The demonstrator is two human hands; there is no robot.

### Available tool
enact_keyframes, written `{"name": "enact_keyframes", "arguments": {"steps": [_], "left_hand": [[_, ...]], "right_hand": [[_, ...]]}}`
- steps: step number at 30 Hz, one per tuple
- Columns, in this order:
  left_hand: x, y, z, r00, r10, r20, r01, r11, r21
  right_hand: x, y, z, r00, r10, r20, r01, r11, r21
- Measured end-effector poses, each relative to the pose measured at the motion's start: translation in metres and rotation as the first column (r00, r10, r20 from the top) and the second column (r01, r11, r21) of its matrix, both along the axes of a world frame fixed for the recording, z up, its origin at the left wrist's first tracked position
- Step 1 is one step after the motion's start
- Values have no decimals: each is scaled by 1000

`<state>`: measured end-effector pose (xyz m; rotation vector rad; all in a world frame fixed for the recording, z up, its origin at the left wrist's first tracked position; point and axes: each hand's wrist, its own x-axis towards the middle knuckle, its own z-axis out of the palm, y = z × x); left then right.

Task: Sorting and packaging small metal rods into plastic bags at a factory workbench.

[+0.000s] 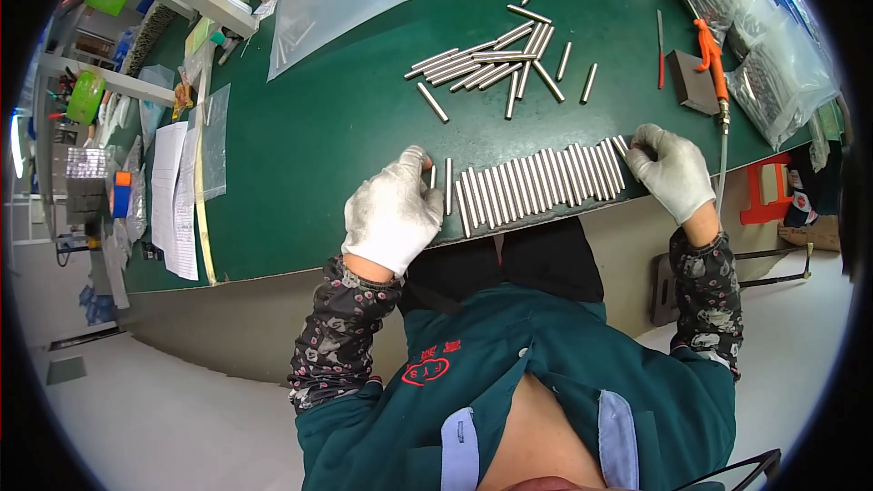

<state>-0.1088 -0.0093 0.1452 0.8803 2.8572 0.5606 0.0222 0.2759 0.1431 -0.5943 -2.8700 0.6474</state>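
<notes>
A row of polished metal pins [535, 184] lies side by side along the near edge of the green table [300, 182]. My left hand [393, 211], in a white glove with a bare fingertip showing, is closed at the row's left end on a metal pin [433, 178]. Just right of it stands apart another single pin [448, 186]. At the row's right end my gloved right hand [671, 171] has its fingers curled against a tilted end pin [621, 146]; its fingertips are partly hidden. Farther back lies a loose, crisscrossed pile of similar pins [491, 58].
An orange air gun [711, 55] with a hose lies at the right beside a dark block [693, 82] and a thin red-handled tool [660, 50]. Filled plastic bags [773, 82] crowd the right edge. A clear bag [346, 5] lies far left, papers [175, 200] at the left edge.
</notes>
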Motion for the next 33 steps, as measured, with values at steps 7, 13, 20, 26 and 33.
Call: {"name": "enact_keyframes", "arguments": {"steps": [7, 13, 20, 26, 33], "left_hand": [[-12, -12, 4, 977, -122, -176, 96, 984, -150], [-23, -26, 0, 826, -536, -175, 554, 830, 69], [-16, -22, -5, 873, -482, -72, 476, 813, 335], [-2, -2, 6, 914, -406, 15, 403, 911, 86], [5, -6, 5, 918, -396, -25, 396, 915, 79]], "right_hand": [[2, 0, 0, 1000, -21, 20, 21, 1000, 11], [5, 0, -1, 1000, -9, 9, 9, 1000, 13], [4, -6, 11, 996, 78, 43, -73, 991, -112], [-2, -18, 10, 928, 337, 158, -344, 939, 13], [-2, -15, 13, 931, 359, 64, -357, 933, -45]]}}
